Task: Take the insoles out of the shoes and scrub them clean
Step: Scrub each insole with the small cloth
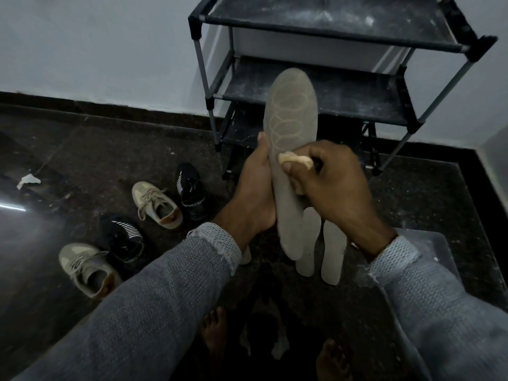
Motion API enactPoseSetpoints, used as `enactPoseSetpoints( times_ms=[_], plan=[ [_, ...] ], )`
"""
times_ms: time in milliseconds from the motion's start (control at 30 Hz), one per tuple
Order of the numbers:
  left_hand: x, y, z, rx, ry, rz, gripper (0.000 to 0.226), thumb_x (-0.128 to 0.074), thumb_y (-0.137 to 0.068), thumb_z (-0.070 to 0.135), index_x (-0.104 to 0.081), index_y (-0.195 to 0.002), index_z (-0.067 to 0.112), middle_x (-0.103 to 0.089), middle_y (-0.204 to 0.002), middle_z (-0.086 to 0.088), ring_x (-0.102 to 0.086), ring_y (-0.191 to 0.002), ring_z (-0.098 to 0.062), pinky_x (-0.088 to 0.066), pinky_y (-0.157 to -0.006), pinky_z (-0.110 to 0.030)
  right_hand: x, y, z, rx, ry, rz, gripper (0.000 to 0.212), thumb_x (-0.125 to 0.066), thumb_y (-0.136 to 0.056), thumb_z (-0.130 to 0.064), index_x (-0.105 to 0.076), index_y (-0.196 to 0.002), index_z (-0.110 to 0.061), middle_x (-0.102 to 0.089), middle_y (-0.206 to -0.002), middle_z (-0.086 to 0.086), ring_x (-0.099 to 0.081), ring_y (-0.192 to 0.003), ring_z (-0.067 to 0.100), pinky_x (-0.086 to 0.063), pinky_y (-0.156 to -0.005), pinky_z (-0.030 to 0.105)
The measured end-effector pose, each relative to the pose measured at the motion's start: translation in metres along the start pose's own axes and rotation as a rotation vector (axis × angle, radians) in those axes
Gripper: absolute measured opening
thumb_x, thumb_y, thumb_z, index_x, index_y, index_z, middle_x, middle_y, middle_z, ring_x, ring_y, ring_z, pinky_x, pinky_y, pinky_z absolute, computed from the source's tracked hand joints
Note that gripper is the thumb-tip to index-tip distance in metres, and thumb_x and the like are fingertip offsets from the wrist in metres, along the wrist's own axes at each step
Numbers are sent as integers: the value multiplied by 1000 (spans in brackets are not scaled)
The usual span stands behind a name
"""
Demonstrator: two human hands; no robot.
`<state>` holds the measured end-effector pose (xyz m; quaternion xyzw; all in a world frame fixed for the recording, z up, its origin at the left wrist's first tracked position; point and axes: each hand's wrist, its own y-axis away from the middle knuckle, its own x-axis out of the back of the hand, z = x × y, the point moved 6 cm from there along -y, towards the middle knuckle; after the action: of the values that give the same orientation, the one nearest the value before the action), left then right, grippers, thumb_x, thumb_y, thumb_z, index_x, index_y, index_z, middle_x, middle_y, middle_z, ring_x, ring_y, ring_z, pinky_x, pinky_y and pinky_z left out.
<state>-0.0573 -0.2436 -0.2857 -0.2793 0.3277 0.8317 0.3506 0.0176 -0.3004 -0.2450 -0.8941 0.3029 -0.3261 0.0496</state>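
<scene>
Scrubbing in progress: left hand (254, 193) grips the insole (291, 149) along its left edge, long axis running away from the person, toe end up. Right hand (334, 185) pinches a cloth wad (295, 160) against its mid-face; untouched length lies ahead of the fingers.

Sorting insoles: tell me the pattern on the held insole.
Grey insole with pale overlapping oval outlines, seen in the head view.
</scene>
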Motion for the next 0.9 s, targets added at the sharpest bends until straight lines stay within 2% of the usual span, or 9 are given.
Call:
enactPoseSetpoints(
  times_ms=[100, 167, 233, 333, 367, 467, 600, 800, 900],
  plan=[
    [-1, 0, -3, -11, -66, 1, 67, -19, -100, 55, -47, -138, 8, -64, -112, -13, -63, -98, -23, -52, -88, -33, 18, -5, 14, -26, 85, 139, 14, -69, -86, -29, -73, -89, -16, -66, -84, -3, -63, -72, 10, -55, -68, 41],
    [-1, -1, -3, -9, -68, -1, 68, -19, -99, 56, -47, -139, 8, -63, -113, -13, -62, -99, -23, -51, -88, -34, 18, -5, 14, -22, 77, 152, 13, -69, -87, -28, -72, -88, -16, -65, -84, -2, -63, -73, 11, -55, -67, 41],
    [2, -4, -2, -11, -41, 8, 69, -21, -99, 58, -47, -138, 7, -63, -118, -14, -62, -104, -26, -54, -87, -34, 8, -2, 5, -18, 14, 93, 9, -69, -87, -26, -71, -84, -17, -64, -79, -6, -62, -70, 9, -54, -65, 37],
    [5, -5, -2, 0, -27, 5, 76, -23, -97, 61, -45, -138, 1, -54, -135, -19, -54, -122, -30, -49, -98, -37, -11, 7, -11, 19, -38, -36, 8, -70, -86, -23, -72, -83, -16, -65, -79, -8, -61, -72, 5, -53, -67, 30],
    [5, -4, -3, 3, -32, 9, 76, -23, -96, 61, -45, -137, 0, -52, -137, -19, -53, -123, -30, -48, -98, -37, -12, 8, -14, 32, -22, -50, 8, -70, -86, -23, -72, -85, -16, -66, -80, -7, -61, -73, 6, -52, -68, 31],
    [2, -2, -5, -9, -45, 8, 70, -22, -99, 56, -45, -138, 4, -58, -127, -18, -59, -110, -28, -53, -89, -34, 0, 3, -3, 12, 27, 33, 11, -69, -86, -27, -72, -84, -17, -64, -76, -8, -61, -70, 7, -53, -66, 36],
    [1, -2, -8, -11, -106, 3, 63, -20, -100, 54, -54, -130, 9, -66, -111, -12, -64, -98, -23, -53, -88, -33, 17, -7, 17, -53, 29, 151, 14, -68, -87, -29, -72, -83, -16, -66, -71, -3, -63, -64, 11, -55, -62, 40],
    [6, -5, -3, -17, -73, 8, 71, -26, -98, 57, -48, -135, 0, -57, -131, -20, -58, -117, -30, -52, -94, -35, -8, 7, -14, 29, -52, -3, 9, -69, -87, -22, -72, -82, -15, -66, -77, -5, -60, -71, 7, -49, -64, 23],
    [5, -5, -7, -4, -77, 9, 66, -25, -99, 56, -57, -119, 1, -61, -114, -17, -60, -101, -27, -51, -87, -36, -3, 3, -7, 19, -33, 17, 14, -69, -87, -26, -71, -78, -16, -66, -72, -6, -61, -67, 5, -51, -65, 28]
  ],
)
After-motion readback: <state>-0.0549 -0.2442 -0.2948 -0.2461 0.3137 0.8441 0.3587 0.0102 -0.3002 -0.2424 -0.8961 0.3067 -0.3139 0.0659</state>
